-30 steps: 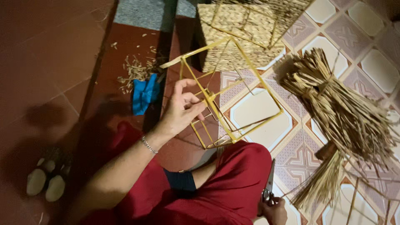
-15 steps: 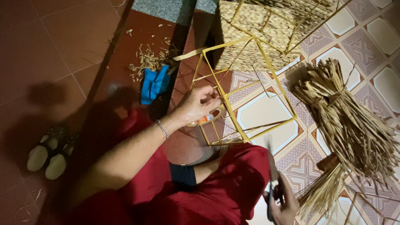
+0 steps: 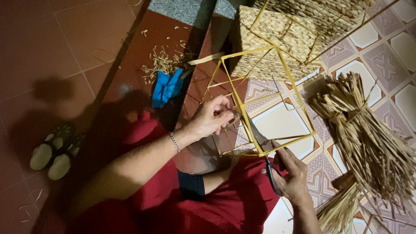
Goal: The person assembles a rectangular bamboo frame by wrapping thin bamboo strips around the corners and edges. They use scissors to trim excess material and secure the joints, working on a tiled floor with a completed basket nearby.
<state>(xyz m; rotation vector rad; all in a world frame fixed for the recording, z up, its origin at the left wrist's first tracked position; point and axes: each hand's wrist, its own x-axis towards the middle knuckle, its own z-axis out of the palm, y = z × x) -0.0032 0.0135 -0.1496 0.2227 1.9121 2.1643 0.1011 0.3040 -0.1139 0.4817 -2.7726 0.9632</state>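
Observation:
My left hand (image 3: 213, 117) grips a strut of a yellow wire box frame (image 3: 286, 71) that stands tilted on my lap and the floor. In my right hand (image 3: 294, 173) I hold black-handled scissors (image 3: 262, 147), blades pointing up toward the strut next to my left fingers. A thin bracelet sits on my left wrist. My red clothing fills the lower middle of the view.
A woven straw basket (image 3: 277, 39) stands behind the frame. A tied bundle of dried straw (image 3: 368, 138) lies on the patterned tiles to the right. A blue cloth (image 3: 167, 86) and straw scraps (image 3: 162, 65) lie on the red step. A pair of slippers (image 3: 54, 154) rests at left.
My right hand has risen from beside my knee and brought the scissors up to the frame. My left hand stays on the strut. The view has shifted slightly.

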